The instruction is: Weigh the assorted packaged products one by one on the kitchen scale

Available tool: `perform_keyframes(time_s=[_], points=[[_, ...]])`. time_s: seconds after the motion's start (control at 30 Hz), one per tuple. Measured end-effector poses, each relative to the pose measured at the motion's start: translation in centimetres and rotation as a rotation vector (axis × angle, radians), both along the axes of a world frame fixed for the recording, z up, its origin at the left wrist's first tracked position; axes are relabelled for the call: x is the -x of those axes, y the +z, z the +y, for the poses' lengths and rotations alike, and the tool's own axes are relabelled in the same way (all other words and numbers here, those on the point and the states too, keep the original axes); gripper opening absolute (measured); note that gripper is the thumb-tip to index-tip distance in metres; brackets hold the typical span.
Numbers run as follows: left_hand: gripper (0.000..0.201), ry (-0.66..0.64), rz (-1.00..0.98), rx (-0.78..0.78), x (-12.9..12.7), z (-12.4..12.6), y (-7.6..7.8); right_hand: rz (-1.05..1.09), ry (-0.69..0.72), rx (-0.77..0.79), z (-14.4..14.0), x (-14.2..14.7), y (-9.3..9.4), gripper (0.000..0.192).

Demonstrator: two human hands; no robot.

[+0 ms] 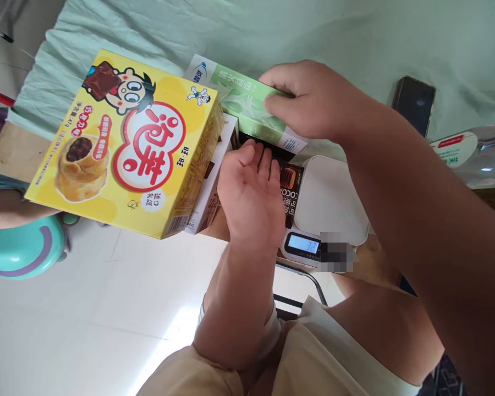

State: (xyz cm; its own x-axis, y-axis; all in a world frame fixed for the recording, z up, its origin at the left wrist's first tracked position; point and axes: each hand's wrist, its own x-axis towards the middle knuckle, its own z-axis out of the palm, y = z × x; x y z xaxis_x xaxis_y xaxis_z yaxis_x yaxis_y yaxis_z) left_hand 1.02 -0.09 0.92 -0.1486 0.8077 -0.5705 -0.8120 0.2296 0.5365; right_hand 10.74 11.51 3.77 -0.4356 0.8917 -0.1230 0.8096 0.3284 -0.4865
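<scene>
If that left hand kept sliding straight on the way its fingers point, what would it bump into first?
Most likely the green box held by the right hand. The left hand points up-frame, its fingertips over a dark box just short of it; depth is unclear.

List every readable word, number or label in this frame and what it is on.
"COCO": dark brown box beside the left hand.
"32": display of the white scale; blurred patch beside it.
Yellow box: large red characters, small print unreadable.
Green box under the right hand: print blurred.

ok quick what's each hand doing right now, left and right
Left hand: open, fingers flat against the dark cocoa box by the white scale.
Right hand: closed on the end of the green and white box.
</scene>
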Motion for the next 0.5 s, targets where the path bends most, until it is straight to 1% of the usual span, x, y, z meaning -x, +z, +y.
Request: perform_keyframes(time_s=[0.03,0.1,0.27,0.4,0.5], points=[[0.019,-0.022,0.001,-0.006,0.1,0.0,0.0,0.005,0.003,0.001,0.0,0.1,0.0,0.036],[0.023,-0.056,-0.009,0.005,0.1,0.0,0.1,0.011,0.002,0.002,0.1,0.4,-0.1,0.040],[0.038,-0.071,-0.009,0.005,0.0,0.1,0.4,0.007,-0.007,0.005,0.0,0.8,-0.1,0.040],[0.045,-0.113,0.051,-0.024,-0.2,0.2,0.7,-0.006,0.000,0.071,0.1,0.6,0.4,0.039],[0.049,-0.122,0.064,-0.013,-0.4,0.4,1.1,-0.015,0.015,0.106,0.3,0.3,0.7,0.040]])
